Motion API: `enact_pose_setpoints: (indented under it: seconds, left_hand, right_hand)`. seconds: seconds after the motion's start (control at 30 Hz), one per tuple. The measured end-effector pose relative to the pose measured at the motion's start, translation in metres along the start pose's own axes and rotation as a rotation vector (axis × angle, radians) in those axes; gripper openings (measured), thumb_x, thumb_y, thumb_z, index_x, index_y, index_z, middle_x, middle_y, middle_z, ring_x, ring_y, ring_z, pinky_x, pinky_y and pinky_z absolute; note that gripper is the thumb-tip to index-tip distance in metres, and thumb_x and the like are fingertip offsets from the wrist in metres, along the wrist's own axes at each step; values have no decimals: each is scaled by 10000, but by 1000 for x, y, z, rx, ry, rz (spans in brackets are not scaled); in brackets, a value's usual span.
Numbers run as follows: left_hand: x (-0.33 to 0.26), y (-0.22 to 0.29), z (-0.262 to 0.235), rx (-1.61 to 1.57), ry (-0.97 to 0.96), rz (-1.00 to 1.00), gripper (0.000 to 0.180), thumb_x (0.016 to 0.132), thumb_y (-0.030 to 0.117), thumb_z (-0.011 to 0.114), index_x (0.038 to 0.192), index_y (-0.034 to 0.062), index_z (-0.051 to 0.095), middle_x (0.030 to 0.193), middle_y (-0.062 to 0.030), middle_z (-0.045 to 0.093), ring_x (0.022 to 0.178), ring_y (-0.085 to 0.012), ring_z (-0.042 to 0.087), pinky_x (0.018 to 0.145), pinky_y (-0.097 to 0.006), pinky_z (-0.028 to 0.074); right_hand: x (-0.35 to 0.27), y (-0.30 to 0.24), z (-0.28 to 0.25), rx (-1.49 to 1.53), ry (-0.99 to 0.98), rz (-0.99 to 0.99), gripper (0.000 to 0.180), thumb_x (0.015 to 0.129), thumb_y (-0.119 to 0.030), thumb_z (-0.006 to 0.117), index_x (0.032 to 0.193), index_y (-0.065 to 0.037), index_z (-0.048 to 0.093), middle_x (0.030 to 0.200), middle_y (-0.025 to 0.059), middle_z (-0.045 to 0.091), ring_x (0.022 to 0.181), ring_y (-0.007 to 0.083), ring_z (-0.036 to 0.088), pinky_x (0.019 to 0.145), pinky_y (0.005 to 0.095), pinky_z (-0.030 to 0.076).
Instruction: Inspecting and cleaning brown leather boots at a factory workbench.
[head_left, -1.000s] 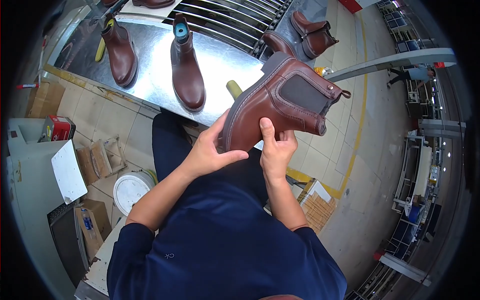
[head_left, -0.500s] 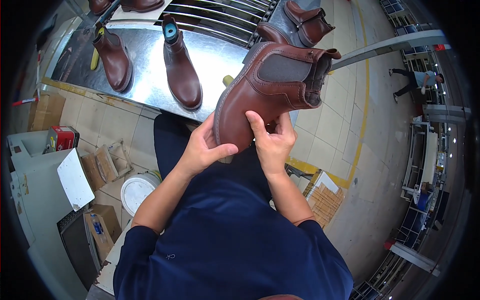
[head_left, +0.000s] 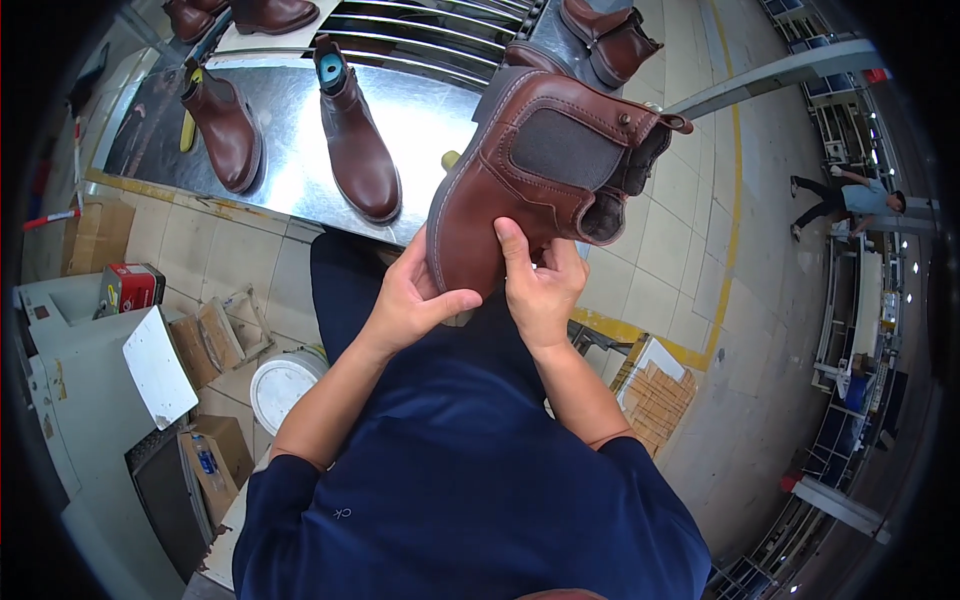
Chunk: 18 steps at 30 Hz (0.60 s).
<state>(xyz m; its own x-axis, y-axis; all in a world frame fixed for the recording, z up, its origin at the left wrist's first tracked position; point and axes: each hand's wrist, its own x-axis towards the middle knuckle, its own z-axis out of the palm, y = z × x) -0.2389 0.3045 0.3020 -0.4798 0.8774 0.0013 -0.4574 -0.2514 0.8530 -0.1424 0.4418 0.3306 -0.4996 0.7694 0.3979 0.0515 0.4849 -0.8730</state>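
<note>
I hold a brown leather ankle boot with a grey elastic side panel up in front of me, toe pointing down toward my body. My left hand grips the toe end from the left, thumb across the front. My right hand clasps the boot from the right, thumb pressed on the leather near the sole. Both hands touch the boot. The boot's opening points up and to the right.
A shiny metal table ahead carries two more brown boots; others sit by a roller conveyor behind. Cardboard boxes, a white bucket and a grey cabinet stand at my left. A person walks far right.
I have raised the boot and turned it more upright; both hands have shifted along it, the right thumb now pressing near the sole.
</note>
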Motion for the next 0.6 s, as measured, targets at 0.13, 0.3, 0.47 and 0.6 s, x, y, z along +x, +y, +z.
enact_pose_setpoints:
  seconds: [0.13,0.3,0.47,0.6]
  left_hand:
    - [4,-17,-6,204,-2,-17,940,872,23,805,1615,-19,231,1534,-193,467,1352,-263,549,1128,-387,464]
    - [1,-8,-49,446,100,114,634,1004,56,621,1563,-55,342,1396,-257,594,1236,-316,645,1013,-395,552]
    - [14,9,-99,529,290,182,454,1057,130,556,1466,-56,495,1242,-228,686,1121,-280,696,943,-377,580]
    - [33,20,-135,471,491,242,410,1067,173,573,1409,-52,554,1189,-199,703,1066,-252,708,898,-357,593]
  right_hand:
    - [1,2,-16,137,-45,201,224,947,-139,778,1093,20,717,914,120,774,798,165,733,731,315,570]
    - [-9,38,-66,66,276,268,311,959,-253,774,1117,8,714,979,65,742,871,129,653,798,303,534]
    - [-73,124,-224,-585,810,542,539,939,-372,758,1273,42,671,1081,132,744,941,194,654,868,351,526]
    - [-190,179,-341,-775,1052,450,435,949,-290,742,1236,32,686,1140,218,750,1012,365,723,929,437,539]
